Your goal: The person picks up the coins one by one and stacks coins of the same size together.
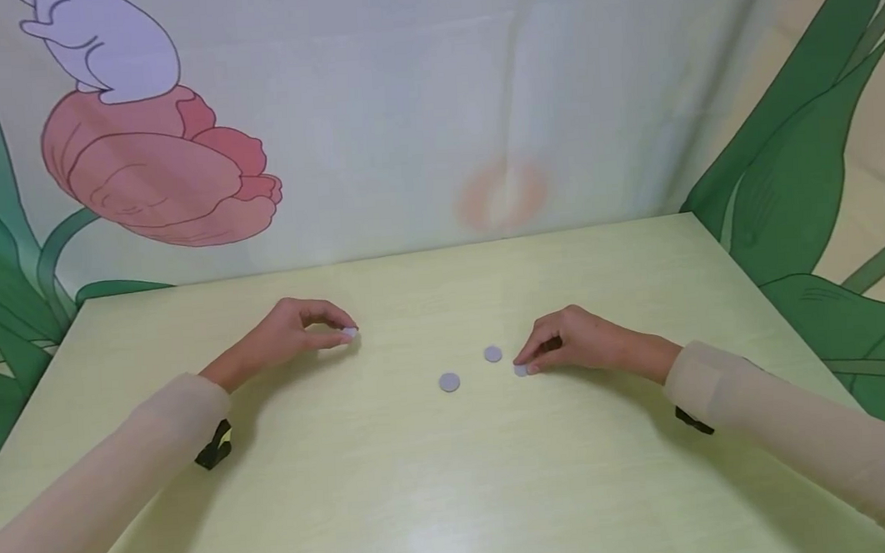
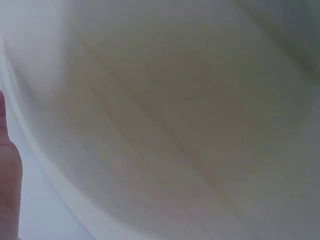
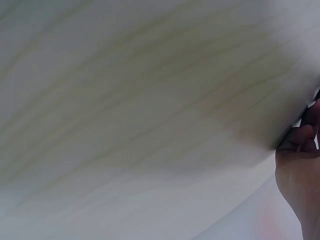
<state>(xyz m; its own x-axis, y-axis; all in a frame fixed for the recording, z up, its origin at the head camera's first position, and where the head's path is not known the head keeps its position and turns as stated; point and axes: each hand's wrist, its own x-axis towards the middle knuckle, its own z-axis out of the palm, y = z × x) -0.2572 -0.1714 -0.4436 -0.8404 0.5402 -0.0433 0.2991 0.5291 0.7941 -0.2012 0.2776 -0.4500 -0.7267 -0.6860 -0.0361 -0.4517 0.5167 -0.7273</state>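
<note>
On the left of the table, my left hand [image 1: 298,327] pinches a small, flat grey disc [image 1: 349,332] between thumb and fingertips. To the right, my right hand [image 1: 577,338] has thumb and fingers on another grey disc [image 1: 522,370], low at the tabletop. Two more such discs lie flat between the hands: one grey disc [image 1: 493,354] just left of my right fingertips, and a second grey disc [image 1: 449,382] further left and nearer me. The left wrist view catches only an edge of the left hand [image 2: 7,185]; the right hand [image 3: 297,170] shows at the right wrist view's edge.
The pale wooden-look table [image 1: 393,479] spans the view. Behind it hangs a white backdrop [image 1: 375,130] printed with a pink flower and green leaves. Light sleeves cover both forearms, with a black strap [image 1: 214,445] under the left wrist.
</note>
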